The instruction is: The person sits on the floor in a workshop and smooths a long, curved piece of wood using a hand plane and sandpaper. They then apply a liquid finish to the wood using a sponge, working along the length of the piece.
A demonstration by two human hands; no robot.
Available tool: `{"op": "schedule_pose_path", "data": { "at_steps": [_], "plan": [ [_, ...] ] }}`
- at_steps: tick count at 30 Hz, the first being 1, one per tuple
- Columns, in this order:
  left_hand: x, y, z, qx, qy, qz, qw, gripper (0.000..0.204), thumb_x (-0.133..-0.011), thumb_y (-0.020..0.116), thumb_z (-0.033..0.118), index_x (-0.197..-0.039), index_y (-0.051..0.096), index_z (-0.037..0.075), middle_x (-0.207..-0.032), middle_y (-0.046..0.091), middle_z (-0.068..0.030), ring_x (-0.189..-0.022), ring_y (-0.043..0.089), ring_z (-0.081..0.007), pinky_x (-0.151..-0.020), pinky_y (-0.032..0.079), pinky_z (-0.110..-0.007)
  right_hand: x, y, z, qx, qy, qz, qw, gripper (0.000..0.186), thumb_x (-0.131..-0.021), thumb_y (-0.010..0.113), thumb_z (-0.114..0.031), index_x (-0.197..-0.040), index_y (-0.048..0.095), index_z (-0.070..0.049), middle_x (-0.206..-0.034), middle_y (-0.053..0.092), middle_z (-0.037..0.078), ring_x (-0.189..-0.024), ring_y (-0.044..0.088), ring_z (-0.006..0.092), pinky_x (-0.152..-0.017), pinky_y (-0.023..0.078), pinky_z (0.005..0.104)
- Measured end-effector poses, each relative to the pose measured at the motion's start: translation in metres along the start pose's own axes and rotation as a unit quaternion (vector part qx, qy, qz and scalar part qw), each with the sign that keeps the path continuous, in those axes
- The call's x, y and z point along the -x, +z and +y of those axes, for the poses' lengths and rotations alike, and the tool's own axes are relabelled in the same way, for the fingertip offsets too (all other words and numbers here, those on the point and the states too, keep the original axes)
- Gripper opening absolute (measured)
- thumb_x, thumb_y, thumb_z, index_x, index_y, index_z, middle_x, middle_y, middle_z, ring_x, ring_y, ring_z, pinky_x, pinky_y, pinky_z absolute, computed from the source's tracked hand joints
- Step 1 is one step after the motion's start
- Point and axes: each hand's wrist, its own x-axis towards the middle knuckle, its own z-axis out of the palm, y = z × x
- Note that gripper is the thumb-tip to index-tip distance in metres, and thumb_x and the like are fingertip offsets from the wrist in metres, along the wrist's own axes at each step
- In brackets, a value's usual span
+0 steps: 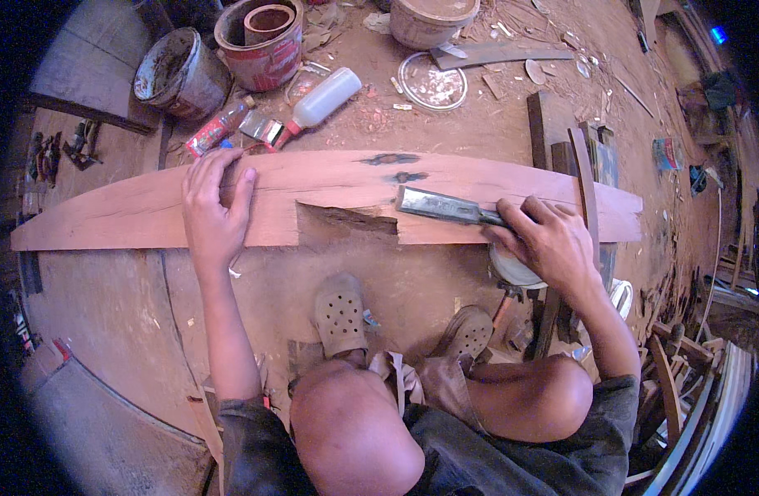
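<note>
You have a long, reddish wooden board (330,183) lying crosswise in front of your knees, its far edge bowed and its near edge broken by a rough-walled notch close to the middle. Two dark-stained knots mark its face just beyond that notch. Your left hand (216,197) rests on the board left of the notch, thumb spread apart from the fingers, which reach the far edge. Your right hand (553,244) is closed around the handle end of a broad-bladed chisel (441,205), whose blade points left over the board, right of the notch; whether the steel touches the wood, you cannot tell from here.

Around you, the brown floor (495,120) is dusty and littered with chips and scraps. Beyond the board stand a grey-blue bucket (199,95), a red bucket (268,73) with a smaller container inside, and a pale tub (433,31). A translucent bottle (328,97) with a red nozzle lies near a flat paintbrush (260,127) and a red tube (218,126). A round lid (433,83) sits beside a flat wooden strip (511,55). Lengths of timber (670,384) are heaped at your lower right.
</note>
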Motion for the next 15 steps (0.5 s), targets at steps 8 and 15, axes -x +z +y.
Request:
{"op": "schedule_pose_path", "data": {
  "at_steps": [8,15],
  "plan": [
    [-0.002,0.001,0.001,0.007,-0.003,-0.003,1.000,0.027,-0.086,0.068,0.020,-0.107,0.066,0.003,-0.110,0.066,-0.0149,-0.113,0.057,-0.0325,-0.104,0.038,-0.043,0.005,0.006,0.004,0.003,0.005,0.029,1.000,0.031,-0.088,0.063,-0.045,-0.103,0.062,-0.017,-0.080,0.060,0.006,-0.074,0.066,0.0275,-0.064,0.053,0.0378],
    [-0.004,0.000,0.004,0.011,0.011,-0.003,1.000,0.027,-0.086,0.069,0.021,-0.107,0.066,0.003,-0.111,0.066,-0.0147,-0.112,0.057,-0.0321,-0.104,0.038,-0.043,0.006,-0.001,0.018,0.002,0.009,0.006,1.000,0.029,-0.086,0.065,-0.042,-0.102,0.061,-0.018,-0.078,0.059,0.005,-0.073,0.065,0.0257,-0.064,0.053,0.0390]
  ]
}}
